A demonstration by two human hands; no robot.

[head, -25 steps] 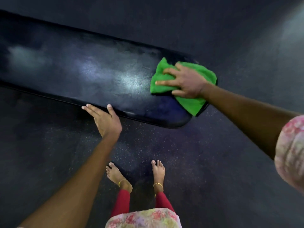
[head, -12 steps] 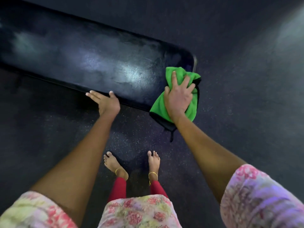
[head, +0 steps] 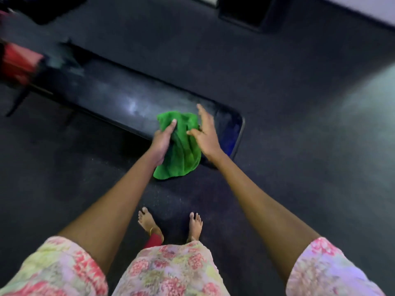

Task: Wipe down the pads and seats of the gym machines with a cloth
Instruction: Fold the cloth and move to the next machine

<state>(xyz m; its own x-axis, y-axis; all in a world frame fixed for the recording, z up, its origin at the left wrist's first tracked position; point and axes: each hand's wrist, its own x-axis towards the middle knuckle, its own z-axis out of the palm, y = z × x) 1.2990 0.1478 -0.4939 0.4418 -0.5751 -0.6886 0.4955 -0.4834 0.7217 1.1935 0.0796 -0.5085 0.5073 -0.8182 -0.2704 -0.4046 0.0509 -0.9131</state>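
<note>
Now the green cloth (head: 181, 146), under the right hand half a second ago, is gripped by the left hand (head: 163, 139), while the right hand (head: 204, 133) hovers just beside it at three o'clock, fingers spread and empty. Likely this end is finished. Bunched, it hangs at the near edge of the black bench pad (head: 119, 99), whose sheen runs toward ten o'clock.

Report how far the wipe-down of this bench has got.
Done: I cannot tell which parts of the bench pad are already wiped; its sheen proves nothing. In hand: the green cloth lies bunched on the pad's near end, the left hand gripping it, the right hand open beside it. Left: any other machines.
</note>
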